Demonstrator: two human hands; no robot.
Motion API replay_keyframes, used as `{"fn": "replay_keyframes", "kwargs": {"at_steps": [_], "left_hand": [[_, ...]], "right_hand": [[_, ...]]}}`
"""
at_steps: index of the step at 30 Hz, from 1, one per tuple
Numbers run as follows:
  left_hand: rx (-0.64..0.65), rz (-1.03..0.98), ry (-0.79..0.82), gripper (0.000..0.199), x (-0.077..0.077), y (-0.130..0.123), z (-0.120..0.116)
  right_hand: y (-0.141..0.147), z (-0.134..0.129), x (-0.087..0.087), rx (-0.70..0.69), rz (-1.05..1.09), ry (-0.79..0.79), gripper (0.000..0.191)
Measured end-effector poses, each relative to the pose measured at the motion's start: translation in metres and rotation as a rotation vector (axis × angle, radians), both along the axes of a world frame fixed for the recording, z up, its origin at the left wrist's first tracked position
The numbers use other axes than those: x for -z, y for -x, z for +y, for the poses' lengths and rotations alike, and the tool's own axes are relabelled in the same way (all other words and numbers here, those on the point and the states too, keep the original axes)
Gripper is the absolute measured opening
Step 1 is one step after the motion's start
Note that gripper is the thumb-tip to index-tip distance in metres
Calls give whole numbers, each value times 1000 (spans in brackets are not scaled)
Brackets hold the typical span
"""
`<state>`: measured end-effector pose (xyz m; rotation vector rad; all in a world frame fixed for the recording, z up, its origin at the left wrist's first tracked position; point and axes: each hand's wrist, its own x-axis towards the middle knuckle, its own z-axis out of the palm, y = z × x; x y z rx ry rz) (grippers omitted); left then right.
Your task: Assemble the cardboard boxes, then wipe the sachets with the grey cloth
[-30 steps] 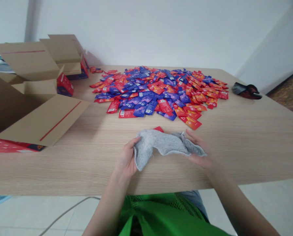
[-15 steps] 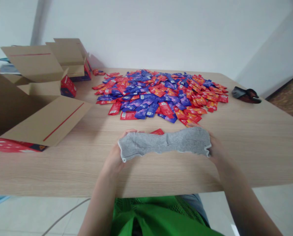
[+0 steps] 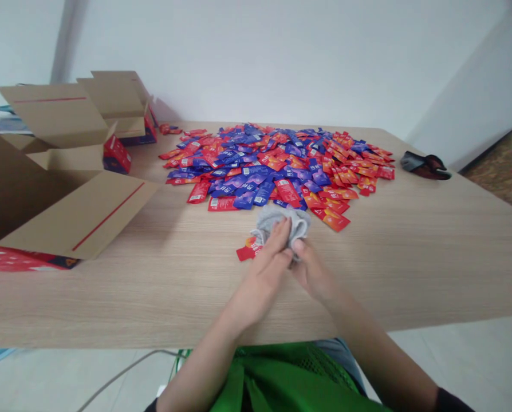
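A grey knit cloth (image 3: 274, 215) with white edging is bunched up between my hands, just in front of the sachet pile. My left hand (image 3: 270, 264) lies over its near side with the fingers pressed onto it. From the right, my right hand (image 3: 308, 266) grips the same cloth, thumb on top; some of its fingers are hidden. The two hands touch at the fingertips. A red and orange sachet (image 3: 248, 250) lies on the table beside my left hand, partly covered by the cloth and hand.
A wide pile of red and purple sachets (image 3: 256, 166) spreads across the back of the table (image 3: 122, 297). Open cardboard boxes (image 3: 79, 212) stand at the left, flaps reaching over the tabletop. A dark glossy object (image 3: 425, 166) lies at the right. A wall rises behind.
The cloth was stretched wide between my separated hands; now my hands have come together and it is crumpled. More of the red sachet beneath shows at the left.
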<state>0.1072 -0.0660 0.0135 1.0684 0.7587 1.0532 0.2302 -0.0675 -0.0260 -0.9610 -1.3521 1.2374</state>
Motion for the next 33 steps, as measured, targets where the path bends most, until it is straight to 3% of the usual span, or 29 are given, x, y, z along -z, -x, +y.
{"fn": "replay_keyframes", "kwargs": {"at_steps": [3,5,7,9,12,14,16,19,21,26,30,33], "left_hand": [[181,276,-252,51,-5,7,-8],[287,372,-351,49,-7,20,-7],[315,487,-442,47,-2,38,-1],[222,682,-538,48,13,55,8],[-31,1087,-631,52,51,73,17],[-44,1295,-639,54,75,76,19],[-9,1423,-654,54,91,73,16],[-6,1525,-671,54,99,66,12],[-11,1546,-669,55,99,63,11],[-44,1552,-658,56,101,56,10],[-62,1546,-606,55,101,50,9],[-52,1551,-591,55,99,49,9]], "right_hand": [[-4,4,8,144,392,264,37],[-15,8,11,221,476,386,28],[-30,16,12,282,474,410,26],[-44,25,12,379,404,332,37],[-53,40,15,488,130,104,44],[-48,48,20,410,-150,-84,43],[-38,54,27,177,-471,-253,45],[-23,58,31,-222,-914,-396,55],[-19,59,27,-341,-1072,-414,59],[-13,63,28,-286,-1199,-437,41],[-9,67,40,-188,-1243,-429,65],[-17,68,39,-148,-1216,-371,77]]}}
